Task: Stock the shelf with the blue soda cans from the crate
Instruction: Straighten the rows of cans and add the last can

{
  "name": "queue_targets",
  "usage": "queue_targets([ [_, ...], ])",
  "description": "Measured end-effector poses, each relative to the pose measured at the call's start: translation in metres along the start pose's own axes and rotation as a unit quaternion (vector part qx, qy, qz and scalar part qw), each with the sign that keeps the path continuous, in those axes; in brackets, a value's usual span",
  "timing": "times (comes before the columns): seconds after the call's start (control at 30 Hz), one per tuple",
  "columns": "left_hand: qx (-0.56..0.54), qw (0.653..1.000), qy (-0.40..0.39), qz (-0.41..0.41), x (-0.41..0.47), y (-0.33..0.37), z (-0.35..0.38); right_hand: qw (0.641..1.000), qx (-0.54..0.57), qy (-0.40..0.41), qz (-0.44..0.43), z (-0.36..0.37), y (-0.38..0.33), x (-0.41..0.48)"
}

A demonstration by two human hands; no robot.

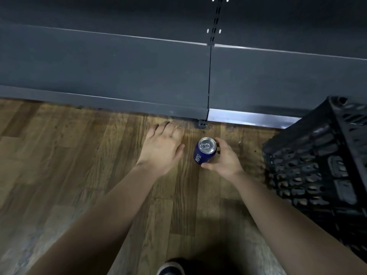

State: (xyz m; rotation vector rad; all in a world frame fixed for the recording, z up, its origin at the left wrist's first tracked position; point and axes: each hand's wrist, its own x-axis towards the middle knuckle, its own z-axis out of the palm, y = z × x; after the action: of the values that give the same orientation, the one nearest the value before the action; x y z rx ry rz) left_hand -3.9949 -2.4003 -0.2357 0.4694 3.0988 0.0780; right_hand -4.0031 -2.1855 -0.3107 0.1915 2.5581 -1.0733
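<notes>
One blue can in right grip, seemingly above floor | left grip spread, empty | shelf edge ahead

A wood-plank floor carries a dark grey shelf unit along its far side and a black plastic crate on the right.

Blue soda can, side wall: 1 short line of white lettering, printed along the can's length and seen at a steep angle from above. The characters are too small and blurred to be read. No other text, brand, number or sign is legible anywhere in view.
</notes>
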Motion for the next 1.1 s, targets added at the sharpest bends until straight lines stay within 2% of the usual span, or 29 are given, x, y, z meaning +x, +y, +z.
queue_targets([
  [0.33, -0.014, 1.000, -0.022, 0.010, -0.002, 0.003, -0.003, 0.998, 0.058, 0.020, 0.029, 0.017, -0.005, 0.013],
  [0.6, -0.032, 0.999, -0.016, -0.007, -0.001, 0.006, -0.057, 0.995, 0.085, 0.042, 0.035, -0.021, -0.043, -0.011],
  [0.8, -0.051, 0.999, 0.001, -0.003, -0.001, 0.026, -0.168, 0.992, 0.115, 0.051, 0.004, -0.112, -0.137, -0.065],
  [1.1, -0.055, 0.997, 0.028, 0.040, 0.004, 0.050, -0.438, 0.987, 0.144, 0.061, -0.037, -0.299, -0.332, -0.172],
])
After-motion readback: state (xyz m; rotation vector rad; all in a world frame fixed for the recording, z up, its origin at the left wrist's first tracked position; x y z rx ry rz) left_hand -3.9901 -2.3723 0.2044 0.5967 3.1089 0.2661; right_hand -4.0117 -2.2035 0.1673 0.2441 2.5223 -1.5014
